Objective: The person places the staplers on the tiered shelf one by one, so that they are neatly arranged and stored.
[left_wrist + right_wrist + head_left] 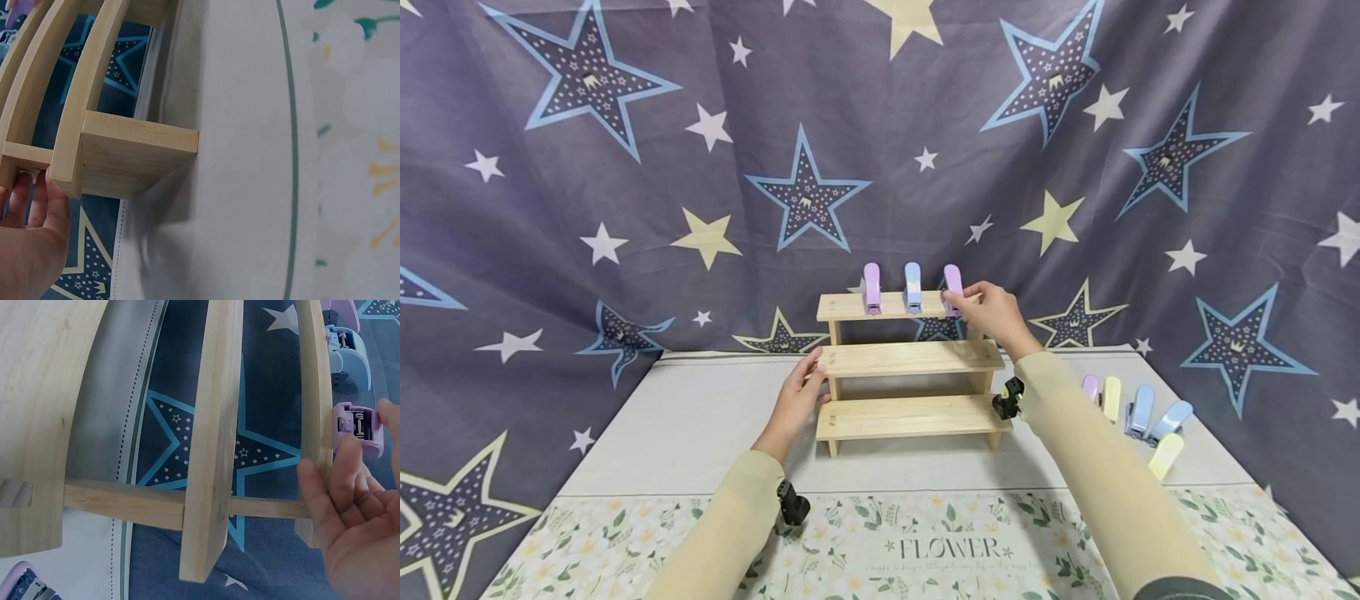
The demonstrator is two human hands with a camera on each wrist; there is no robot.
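Note:
A three-tier wooden shelf rack (910,358) stands on the table. At its left end my left hand (797,400) grips the edge near the middle tier; the left wrist view shows its fingers (39,203) curled under the wood. On the top tier three small staplers stand upright in a row: a purple stapler (872,288) at left, a blue stapler (913,287) in the middle and another purple stapler (952,283) at right. My right hand (996,315) pinches the rightmost one between thumb and finger, its other fingers close by the top board's end (315,425).
To the right on the table lie several more staplers: a purple one (1091,386), a yellow one (1111,398), blue ones (1141,408) and another yellow one (1166,457). A flowered mat (955,542) covers the front. A starry curtain (880,108) hangs close behind the rack.

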